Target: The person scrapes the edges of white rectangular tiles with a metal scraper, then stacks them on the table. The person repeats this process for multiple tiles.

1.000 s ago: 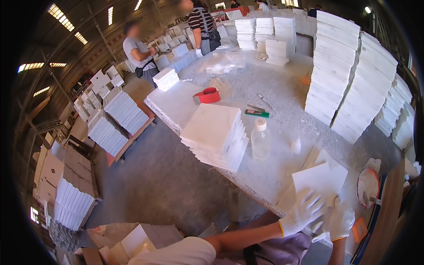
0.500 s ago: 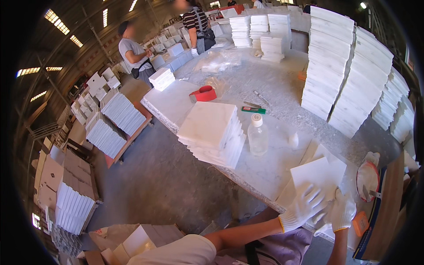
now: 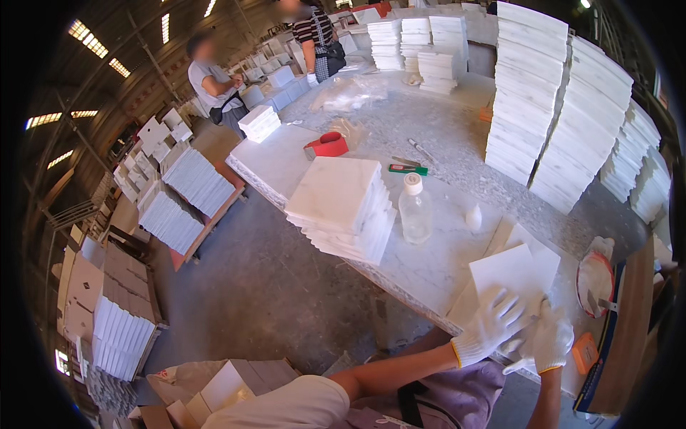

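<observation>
A long stone-topped bench (image 3: 429, 277) runs diagonally past the person, its surface dusty. At its right side stand tall stacks (image 3: 532, 93) of white slabs, and a shorter stack (image 3: 337, 187) sits near the bench edge to the left of the work. These piles look squared up, though whether any of their pieces are finished cannot be told. Judging by its place, one piece is in hand: it lies loose, off every stack, so the handling of it seems under way rather than complete, and its setting aside seems left to do.

That piece, a white tile (image 3: 498, 268), lies flat on the near right part of the bench, overlapping a second pale piece (image 3: 544, 266). It looks thin, smooth and plain, with a straight far edge and a clean corner; its near part is covered by a glove.

The gloved left hand (image 3: 494, 325) rests palm down on the tile, fingers spread. The gloved right hand (image 3: 552, 342) is at the near edge, just beside it, fingers partly bent; whether it grips anything cannot be told. Beyond stands a clear bottle (image 3: 416, 218), and near the right wrist lies a small orange block (image 3: 584, 352)
</observation>
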A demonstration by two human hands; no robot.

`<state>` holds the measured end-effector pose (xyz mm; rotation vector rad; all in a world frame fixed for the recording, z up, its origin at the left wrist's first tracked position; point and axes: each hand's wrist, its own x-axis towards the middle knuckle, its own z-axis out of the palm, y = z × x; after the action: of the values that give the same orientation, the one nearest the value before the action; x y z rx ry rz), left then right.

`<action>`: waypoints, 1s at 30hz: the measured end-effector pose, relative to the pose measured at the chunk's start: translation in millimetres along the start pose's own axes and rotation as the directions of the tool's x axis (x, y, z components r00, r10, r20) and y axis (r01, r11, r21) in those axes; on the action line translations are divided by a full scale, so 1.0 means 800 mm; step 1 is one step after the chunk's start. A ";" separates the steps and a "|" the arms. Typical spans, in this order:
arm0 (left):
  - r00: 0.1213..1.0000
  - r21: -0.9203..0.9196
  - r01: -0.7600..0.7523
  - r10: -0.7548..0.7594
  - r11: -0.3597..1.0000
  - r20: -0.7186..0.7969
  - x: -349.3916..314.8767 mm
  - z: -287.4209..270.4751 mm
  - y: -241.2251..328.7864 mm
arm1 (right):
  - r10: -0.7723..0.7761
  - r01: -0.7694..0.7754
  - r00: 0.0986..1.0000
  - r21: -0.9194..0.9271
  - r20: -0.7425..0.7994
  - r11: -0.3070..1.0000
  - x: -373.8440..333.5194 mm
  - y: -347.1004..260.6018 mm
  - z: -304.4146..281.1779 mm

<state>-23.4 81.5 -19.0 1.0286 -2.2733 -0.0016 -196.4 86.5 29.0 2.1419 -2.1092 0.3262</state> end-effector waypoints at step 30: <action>0.990 0.072 -0.139 0.136 0.988 0.039 0.013 -0.011 -0.015 | 0.085 -0.158 0.983 0.519 0.162 0.840 -0.053 0.028 -0.037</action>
<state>-15.8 68.4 -9.0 0.9129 -2.3864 0.1254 -220.8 134.1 46.7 2.3568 -2.4631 0.9049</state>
